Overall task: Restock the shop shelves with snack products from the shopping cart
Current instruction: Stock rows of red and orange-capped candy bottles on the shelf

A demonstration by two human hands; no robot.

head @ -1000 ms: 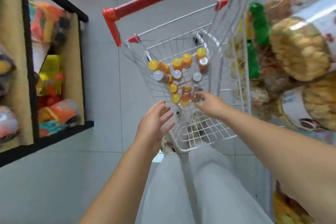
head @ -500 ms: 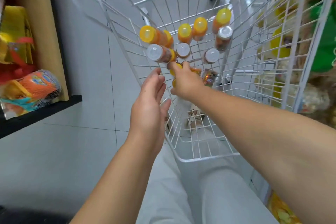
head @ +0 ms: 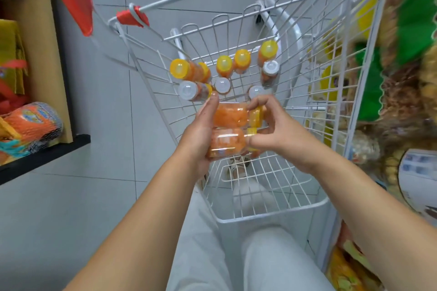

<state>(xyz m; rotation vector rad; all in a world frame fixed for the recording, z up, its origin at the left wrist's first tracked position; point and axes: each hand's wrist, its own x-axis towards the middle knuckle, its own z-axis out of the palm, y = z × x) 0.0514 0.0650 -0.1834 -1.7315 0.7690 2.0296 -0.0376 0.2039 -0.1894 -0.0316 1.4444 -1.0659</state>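
L hand (head: 201, 132): my fingers straight and together, pressed flat vs. the bases of the two snack jars (head: 228, 120); can't tell where the thumb sits.

R hand (head: 281, 130): fingers curled over the yellow lids, thumb below, pinching the pair from the lid end.

Two snack jars: clear plastic w/ orange contents, lying on their sides, one stacked on the other, held between both my hands above the cart's basket, near its middle.

Cart (head: 272, 217): white wire, red corner caps, directly in front of me; my legs in pale grey trousers (head: 272, 257) show below and through the mesh.

Loose jars (head: 224, 66): several more at the cart's far end, some w/ yellow lids, some w/ clear ones, lids facing me, just beyond my fingertips.

L shelf (head: 42, 156): black-edged board at my left w/ an orange netted pack (head: 33, 123) lying on it, yellow and red packs behind.

R side: blurred snack bags (head: 411, 19), green and brown, seen through the cart's wire wall.

Floor (head: 71, 196): pale grey tiles.
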